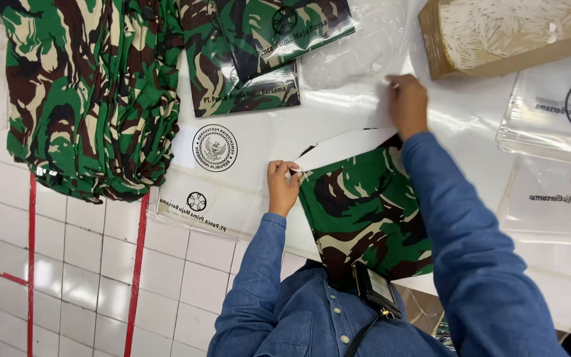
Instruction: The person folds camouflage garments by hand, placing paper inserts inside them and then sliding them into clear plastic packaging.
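On the far left, a big heap of camouflage clothes [94,99] lay over the table edge. Next to it lay flat clear bags [226,178] with round black stamps on them, and two packed bags [259,53] sat above them.

The left hand [281,187] was closed tight on the corner of a white card [345,147] and the edge of a folded camouflage cloth [365,211]. Its fingers curled in, and its arm in a blue sleeve came up from below, bent at the elbow.

The cloth lay in the middle of the table, just in front of the person, with the card on its top end.

The right hand [407,102] reached farther up, arm nearly straight. Its fingers pinched the rim of a clear bag [378,86], knuckles up.

To do this well, I think both hands should hold the card flat and keep the folds neat.

On the right sat a brown box of white sticks [503,30] and more clear bags [553,125].
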